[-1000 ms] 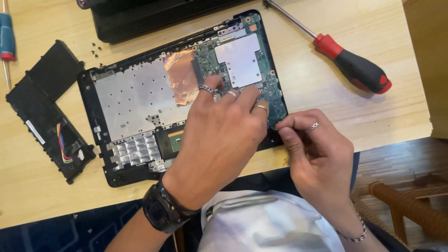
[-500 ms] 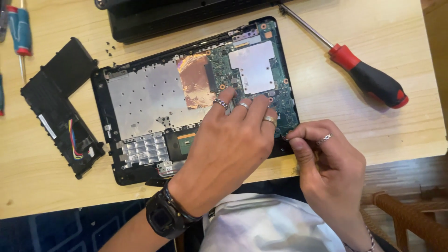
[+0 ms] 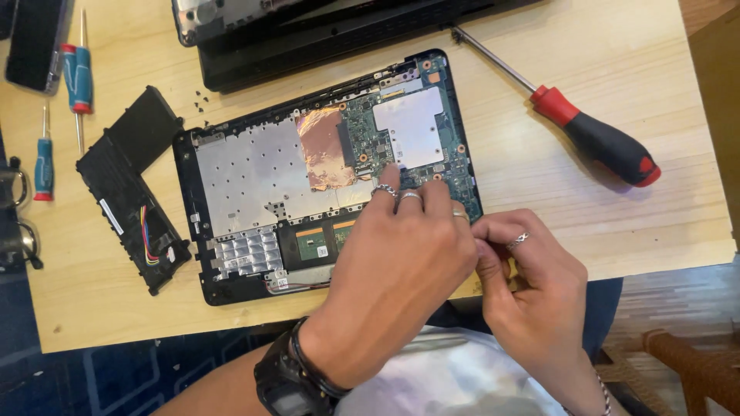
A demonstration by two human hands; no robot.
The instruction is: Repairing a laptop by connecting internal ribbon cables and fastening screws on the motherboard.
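Observation:
An opened black laptop base (image 3: 254, 177) lies on the wooden table, showing a silver metal plate, a copper foil patch (image 3: 324, 146) and a green circuit board (image 3: 370, 139). My left hand (image 3: 393, 270), with rings and a black wristwatch, lies palm down over the base's near right part, fingertips on the circuit board. My right hand (image 3: 532, 285) is curled against the base's near right corner, touching my left hand. Its fingertips are hidden behind my left hand, so anything they pinch is out of sight.
A red and black screwdriver (image 3: 593, 139) lies to the right of the base. A removed black battery (image 3: 131, 185) with coloured wires lies to the left, beside two small blue and red screwdrivers (image 3: 77, 77) and tiny loose screws (image 3: 199, 100). Another dark laptop part (image 3: 324, 31) lies at the back.
The view has drifted, so everything sits lower and further right in the picture. Both hands stay at the base's near right corner with only slight finger movement.

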